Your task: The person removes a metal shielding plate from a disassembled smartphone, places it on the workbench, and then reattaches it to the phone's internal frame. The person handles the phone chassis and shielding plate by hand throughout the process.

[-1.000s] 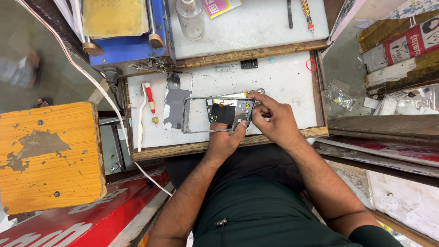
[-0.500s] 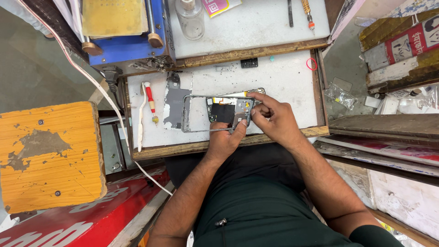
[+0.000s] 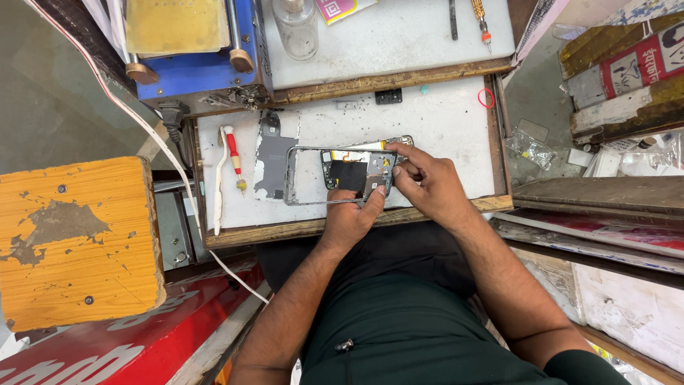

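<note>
Hid the near edge of the phone frame [image 3: 340,176] under the left hand [image 3: 349,217]. Cut off the glass jar [image 3: 295,27] at the top edge. Too small to tell the frame's inner parts.

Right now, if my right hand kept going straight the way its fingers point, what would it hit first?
The right hand points leftward across the white work surface. Its fingertips already rest on the opened phone frame, so that comes first. Beyond it lies the grey metal plate, though depth is hard to judge.
</note>
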Demonstrator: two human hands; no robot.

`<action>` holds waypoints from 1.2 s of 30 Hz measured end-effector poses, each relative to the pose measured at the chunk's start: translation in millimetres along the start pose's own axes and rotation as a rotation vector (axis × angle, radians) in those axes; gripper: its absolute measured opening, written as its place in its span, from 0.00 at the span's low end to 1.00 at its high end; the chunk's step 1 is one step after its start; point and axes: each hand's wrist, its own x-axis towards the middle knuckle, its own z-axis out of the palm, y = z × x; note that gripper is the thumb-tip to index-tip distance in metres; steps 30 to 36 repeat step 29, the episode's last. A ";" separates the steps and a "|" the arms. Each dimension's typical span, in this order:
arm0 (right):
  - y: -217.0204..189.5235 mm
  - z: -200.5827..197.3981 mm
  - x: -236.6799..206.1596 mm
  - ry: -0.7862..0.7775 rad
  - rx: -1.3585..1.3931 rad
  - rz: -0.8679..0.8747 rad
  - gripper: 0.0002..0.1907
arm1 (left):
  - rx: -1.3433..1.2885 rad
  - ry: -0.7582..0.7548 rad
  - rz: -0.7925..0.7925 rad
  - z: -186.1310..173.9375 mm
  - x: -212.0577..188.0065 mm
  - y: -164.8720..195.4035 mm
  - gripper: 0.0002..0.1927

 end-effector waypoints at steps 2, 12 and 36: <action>0.5 2.5 -0.6 0.016 -0.011 0.002 0.22 | 0.010 0.001 0.027 0.3 0.7 -1.4 0.07; -1.3 2.3 3.2 -0.036 -0.022 0.014 0.23 | -0.060 0.003 -0.079 -0.1 -0.5 0.6 0.07; 8.6 12.7 4.2 0.056 0.087 0.088 0.15 | 0.022 -0.019 -0.027 -0.3 0.4 -1.1 0.07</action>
